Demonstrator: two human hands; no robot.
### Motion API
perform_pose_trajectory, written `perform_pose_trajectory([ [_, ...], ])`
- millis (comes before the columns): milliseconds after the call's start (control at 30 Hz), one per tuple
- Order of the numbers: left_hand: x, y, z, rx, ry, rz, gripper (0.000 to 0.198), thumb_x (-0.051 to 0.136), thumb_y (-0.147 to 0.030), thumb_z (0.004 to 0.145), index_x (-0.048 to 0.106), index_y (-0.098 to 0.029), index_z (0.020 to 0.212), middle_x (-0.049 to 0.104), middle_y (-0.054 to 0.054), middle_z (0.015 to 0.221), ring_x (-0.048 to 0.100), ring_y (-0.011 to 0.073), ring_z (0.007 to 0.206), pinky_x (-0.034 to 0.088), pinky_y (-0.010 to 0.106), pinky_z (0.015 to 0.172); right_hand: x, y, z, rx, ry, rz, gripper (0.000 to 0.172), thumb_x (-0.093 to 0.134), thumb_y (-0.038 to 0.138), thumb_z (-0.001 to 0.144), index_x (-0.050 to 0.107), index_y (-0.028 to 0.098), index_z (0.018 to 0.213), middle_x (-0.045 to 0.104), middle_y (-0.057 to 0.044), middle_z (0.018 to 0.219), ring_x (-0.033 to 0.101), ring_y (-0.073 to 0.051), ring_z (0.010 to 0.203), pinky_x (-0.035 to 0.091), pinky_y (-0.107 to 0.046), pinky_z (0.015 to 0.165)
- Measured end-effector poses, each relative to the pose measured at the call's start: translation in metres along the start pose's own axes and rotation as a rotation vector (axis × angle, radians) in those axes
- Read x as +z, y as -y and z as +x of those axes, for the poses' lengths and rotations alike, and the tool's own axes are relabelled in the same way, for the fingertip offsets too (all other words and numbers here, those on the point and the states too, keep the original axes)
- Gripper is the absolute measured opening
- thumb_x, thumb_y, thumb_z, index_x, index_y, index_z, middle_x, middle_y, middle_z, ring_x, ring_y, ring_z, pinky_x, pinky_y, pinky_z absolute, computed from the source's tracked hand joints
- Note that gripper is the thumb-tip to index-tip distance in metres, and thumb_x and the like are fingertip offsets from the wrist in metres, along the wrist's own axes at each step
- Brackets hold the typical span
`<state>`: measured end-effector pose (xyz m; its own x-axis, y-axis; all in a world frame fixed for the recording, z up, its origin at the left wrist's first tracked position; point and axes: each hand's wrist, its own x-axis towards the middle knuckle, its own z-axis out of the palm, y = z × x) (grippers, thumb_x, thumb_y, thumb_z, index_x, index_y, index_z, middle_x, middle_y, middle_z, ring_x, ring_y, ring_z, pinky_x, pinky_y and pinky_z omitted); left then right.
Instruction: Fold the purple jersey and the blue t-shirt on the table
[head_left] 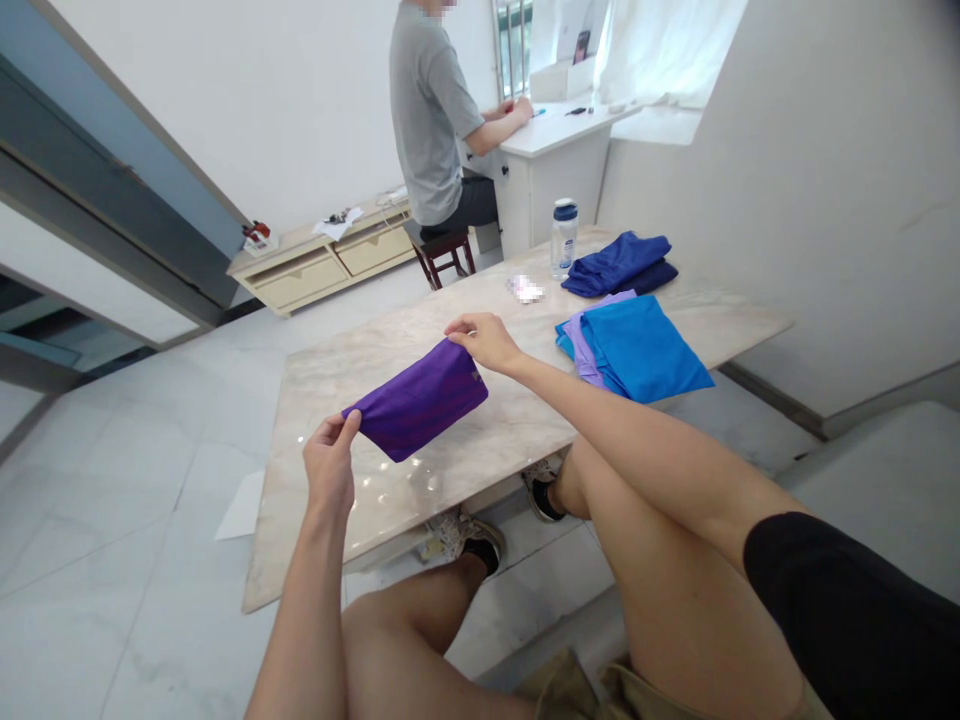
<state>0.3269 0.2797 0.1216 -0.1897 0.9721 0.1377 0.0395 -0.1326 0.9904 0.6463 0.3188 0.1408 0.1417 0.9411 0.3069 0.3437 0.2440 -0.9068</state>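
A folded purple cloth (pixel 418 403) hangs stretched between my two hands just above the marble table (pixel 352 370). My left hand (pixel 330 468) pinches its near left corner with thumb and fingers closed. My right hand (pixel 484 338) pinches the far right corner, fingers closed on the fabric. Both forearms reach over my bare knees from a seat in front of the table.
On the table's right side lie a folded bright blue garment (pixel 641 350) over a lilac one (pixel 581 345), a dark blue pile (pixel 619 265), a plastic bottle (pixel 564 236) and a small packet (pixel 525 289). Another person (pixel 435 120) sits at a white desk (pixel 551 150) behind. A low cabinet (pixel 330 262) stands left.
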Motion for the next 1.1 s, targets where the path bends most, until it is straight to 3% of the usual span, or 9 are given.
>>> perform_pose_trajectory([
  [133, -0.001, -0.001, -0.001, 0.035, -0.006, 0.040, 0.047, 0.095, -0.054, 0.067, 0.073, -0.017, 0.088, 0.073, 0.002, 0.087, 0.067, 0.0174, 0.088, 0.054, 0.033, 0.096, -0.003, -0.008, 0.002, 0.119, 0.069, 0.167, 0.015, 0.076, 0.012, 0.091, 0.085, 0.015, 0.102, 0.084, -0.005, 0.098, 0.077, -0.017, 0.095, 0.062, -0.033, 0.096],
  [233, 0.000, -0.003, -0.002, 0.072, -0.029, 0.050, 0.048, 0.094, -0.055, 0.068, 0.072, -0.018, 0.089, 0.073, 0.002, 0.088, 0.068, 0.0182, 0.088, 0.055, 0.033, 0.095, -0.007, -0.009, 0.001, 0.130, 0.139, 0.250, 0.028, 0.084, 0.010, 0.083, 0.086, 0.014, 0.111, 0.084, -0.005, 0.098, 0.077, -0.017, 0.093, 0.063, -0.032, 0.093],
  [333, 0.001, -0.004, -0.001, 0.118, -0.091, 0.038, 0.048, 0.095, -0.053, 0.067, 0.070, -0.018, 0.089, 0.073, 0.002, 0.088, 0.068, 0.0181, 0.087, 0.055, 0.034, 0.093, -0.009, -0.004, 0.000, 0.054, 0.140, 0.144, 0.035, 0.087, 0.008, 0.077, 0.087, 0.015, 0.112, 0.084, -0.004, 0.095, 0.078, -0.019, 0.092, 0.063, -0.033, 0.094],
  [600, -0.002, 0.000, 0.005, 0.165, -0.196, 0.055, 0.048, 0.095, -0.042, 0.064, 0.059, -0.021, 0.089, 0.065, -0.002, 0.085, 0.065, 0.0152, 0.082, 0.056, 0.031, 0.087, -0.009, 0.005, -0.002, -0.151, 0.083, -0.217, 0.010, 0.085, 0.015, 0.087, 0.090, 0.020, 0.095, 0.079, -0.005, 0.098, 0.071, -0.020, 0.093, 0.055, -0.034, 0.097],
  [733, -0.006, 0.000, 0.003, 0.108, -0.133, 0.078, 0.051, 0.095, -0.040, 0.063, 0.054, -0.022, 0.088, 0.061, -0.004, 0.082, 0.065, 0.0129, 0.080, 0.056, 0.027, 0.081, -0.011, 0.003, -0.003, -0.135, 0.093, -0.183, 0.006, 0.083, 0.016, 0.090, 0.087, 0.018, 0.095, 0.079, -0.006, 0.102, 0.072, -0.020, 0.098, 0.057, -0.033, 0.095],
  [967, -0.015, -0.008, -0.012, -0.007, 0.006, 0.162, 0.057, 0.090, -0.052, 0.066, 0.048, -0.023, 0.092, 0.058, -0.006, 0.088, 0.065, 0.0105, 0.067, 0.059, 0.024, 0.060, -0.010, 0.002, -0.009, 0.117, 0.306, -0.064, 0.008, 0.077, 0.019, 0.099, 0.082, 0.012, 0.101, 0.081, -0.007, 0.089, 0.074, -0.016, 0.074, 0.060, -0.024, 0.068],
  [1033, -0.019, -0.002, -0.013, -0.060, 0.036, 0.191, 0.055, 0.089, -0.052, 0.067, 0.052, -0.022, 0.094, 0.059, -0.005, 0.090, 0.066, 0.0110, 0.069, 0.059, 0.024, 0.060, -0.009, -0.002, -0.010, 0.179, 0.375, -0.102, 0.014, 0.074, 0.022, 0.102, 0.082, 0.012, 0.108, 0.083, -0.009, 0.094, 0.076, -0.017, 0.075, 0.060, -0.023, 0.064],
  [1100, -0.023, 0.010, -0.011, -0.157, 0.081, 0.263, 0.050, 0.087, -0.048, 0.070, 0.055, -0.021, 0.098, 0.060, -0.004, 0.089, 0.068, 0.0125, 0.071, 0.062, 0.027, 0.063, -0.009, -0.009, -0.011, 0.223, 0.429, -0.284, 0.019, 0.072, 0.022, 0.104, 0.082, 0.013, 0.118, 0.085, -0.010, 0.104, 0.079, -0.018, 0.083, 0.063, -0.023, 0.070],
])
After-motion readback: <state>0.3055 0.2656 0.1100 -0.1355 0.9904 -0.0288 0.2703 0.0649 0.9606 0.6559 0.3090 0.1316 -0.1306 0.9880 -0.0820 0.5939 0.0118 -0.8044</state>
